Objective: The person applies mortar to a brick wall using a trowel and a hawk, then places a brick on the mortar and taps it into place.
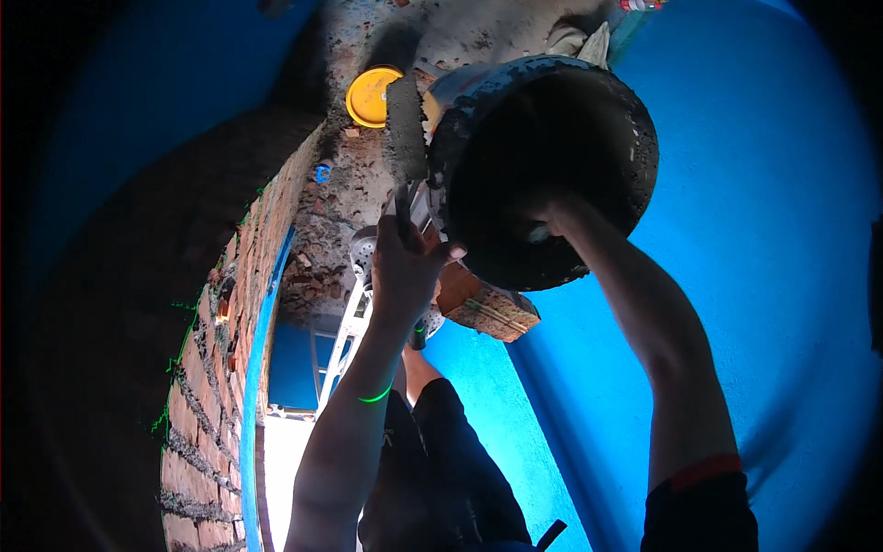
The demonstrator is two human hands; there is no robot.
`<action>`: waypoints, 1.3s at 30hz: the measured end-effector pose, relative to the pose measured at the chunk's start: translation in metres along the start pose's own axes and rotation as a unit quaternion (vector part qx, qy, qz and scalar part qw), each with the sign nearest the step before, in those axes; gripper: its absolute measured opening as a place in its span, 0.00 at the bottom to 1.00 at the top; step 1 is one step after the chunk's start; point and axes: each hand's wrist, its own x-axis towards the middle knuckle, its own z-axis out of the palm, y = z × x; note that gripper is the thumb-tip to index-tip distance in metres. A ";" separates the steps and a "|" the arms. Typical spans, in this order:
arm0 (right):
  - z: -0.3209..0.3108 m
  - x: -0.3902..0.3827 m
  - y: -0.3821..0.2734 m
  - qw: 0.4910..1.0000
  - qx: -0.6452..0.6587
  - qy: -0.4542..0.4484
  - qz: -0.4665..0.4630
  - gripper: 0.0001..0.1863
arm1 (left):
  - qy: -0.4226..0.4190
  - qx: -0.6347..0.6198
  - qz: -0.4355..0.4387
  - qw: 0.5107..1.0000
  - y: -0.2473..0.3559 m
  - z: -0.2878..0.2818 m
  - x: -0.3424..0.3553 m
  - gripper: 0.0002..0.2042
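Well, in the head view the left hand [405,267] holds a trowel [406,129] by its handle, fingers curled around it, just beside a big dark bucket [636,138]. The trowel looks stiff and hard, and likely a bit heavy at its grey, muddy end, so the handle is the best place to grab. The right hand [557,216] is inside the bucket, too dark to tell if it pinches anything
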 end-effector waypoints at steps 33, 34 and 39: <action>-0.003 0.006 -0.008 0.886 -0.360 0.263 -0.128 0.17 | 0.013 -0.044 -0.019 0.999 -0.016 0.003 -0.002 0.26; 0.006 0.009 -0.013 0.902 -0.333 0.250 -0.117 0.17 | 0.014 -0.045 -0.018 0.999 -0.014 0.003 -0.003 0.25; 0.023 0.019 -0.033 0.982 -0.029 0.163 -0.086 0.17 | 0.008 0.031 -0.002 0.999 -0.009 -0.001 -0.003 0.26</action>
